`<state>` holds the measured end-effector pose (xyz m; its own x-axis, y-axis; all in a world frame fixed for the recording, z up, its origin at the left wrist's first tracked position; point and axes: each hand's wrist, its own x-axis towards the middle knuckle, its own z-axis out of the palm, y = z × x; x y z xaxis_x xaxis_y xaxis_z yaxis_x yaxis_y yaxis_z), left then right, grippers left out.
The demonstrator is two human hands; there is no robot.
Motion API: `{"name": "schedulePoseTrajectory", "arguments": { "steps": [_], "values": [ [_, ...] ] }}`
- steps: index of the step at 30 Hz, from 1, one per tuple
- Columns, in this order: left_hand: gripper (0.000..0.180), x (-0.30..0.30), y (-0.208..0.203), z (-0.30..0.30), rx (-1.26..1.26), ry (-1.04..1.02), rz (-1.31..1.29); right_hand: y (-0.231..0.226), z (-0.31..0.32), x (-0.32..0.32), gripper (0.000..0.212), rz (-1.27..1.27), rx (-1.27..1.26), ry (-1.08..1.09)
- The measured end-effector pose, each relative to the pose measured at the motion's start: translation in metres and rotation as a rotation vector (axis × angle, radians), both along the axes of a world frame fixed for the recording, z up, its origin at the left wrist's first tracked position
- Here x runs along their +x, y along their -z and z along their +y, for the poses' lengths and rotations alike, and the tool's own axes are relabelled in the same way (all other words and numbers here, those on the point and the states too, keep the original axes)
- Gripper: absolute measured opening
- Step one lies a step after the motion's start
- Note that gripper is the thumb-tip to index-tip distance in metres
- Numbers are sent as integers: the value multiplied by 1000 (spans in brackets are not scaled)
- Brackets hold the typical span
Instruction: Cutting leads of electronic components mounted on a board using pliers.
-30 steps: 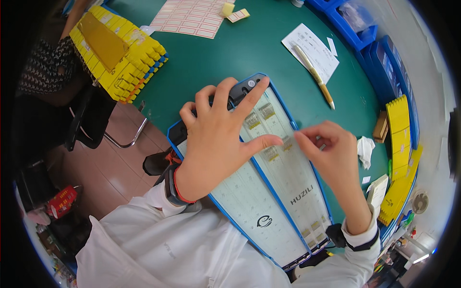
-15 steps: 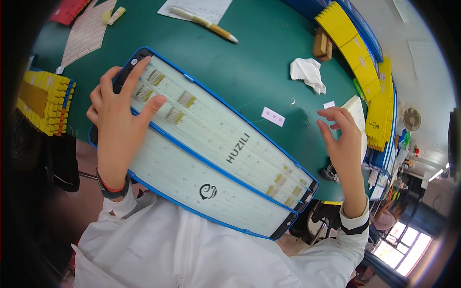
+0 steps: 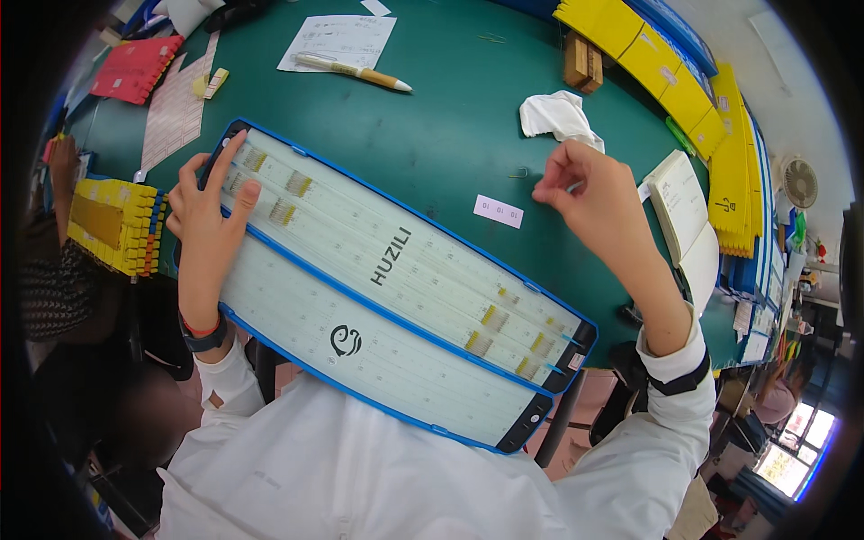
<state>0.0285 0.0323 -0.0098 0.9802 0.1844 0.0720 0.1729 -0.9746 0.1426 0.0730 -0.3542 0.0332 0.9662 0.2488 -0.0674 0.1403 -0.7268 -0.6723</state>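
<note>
A long fishing-rig box (image 3: 396, 225) with a blue rim and clear covers lies slanted across the table's near edge and my lap. Under the covers sit rows of fine, hook-like pieces with yellowish ends (image 3: 299, 184). My left hand (image 3: 209, 202) grips the box's far left end, thumb and index finger on top, the other fingers round the outer edge. Over the table beyond the box, my right hand (image 3: 576, 184) is closed in a pinch; what is between the fingertips is too small to make out. Close to those fingertips lies a small thin curved piece (image 3: 519, 173).
A pink printed card (image 3: 498, 211) lies beyond the box, with a white tissue (image 3: 558, 115) and wooden block (image 3: 583, 65) farther off. A pen (image 3: 355, 70) rests on paper. Yellow boards (image 3: 630, 45) line the right; an open notebook (image 3: 681, 202) lies there. Yellow stacked pieces (image 3: 117, 225) stand left.
My right hand has moved left toward the small curved piece, and its fingers have gone from apart to pinched. My left hand stays on the box. The whole view has shifted slightly.
</note>
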Motion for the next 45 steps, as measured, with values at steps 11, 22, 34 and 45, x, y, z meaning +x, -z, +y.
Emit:
{"name": "schedulePoseTrajectory", "arguments": {
  "steps": [11, 22, 34, 45],
  "values": [
    [47, -6, -5, -1, -8, 10, -50, 11, 16, 6, 15, -163, -89, -49],
    [47, 0, -18, -7, -57, -5, 18, -7, 2, -29, 31, -277, -190, 15],
    [47, 5, -20, 10, -18, 104, -12, 12, 18, -7, 31, -152, -125, -67],
    [63, -5, -25, -38, -60, 239, -73, -30, 30, -82, 38, -27, -69, -33]
  ]
}}
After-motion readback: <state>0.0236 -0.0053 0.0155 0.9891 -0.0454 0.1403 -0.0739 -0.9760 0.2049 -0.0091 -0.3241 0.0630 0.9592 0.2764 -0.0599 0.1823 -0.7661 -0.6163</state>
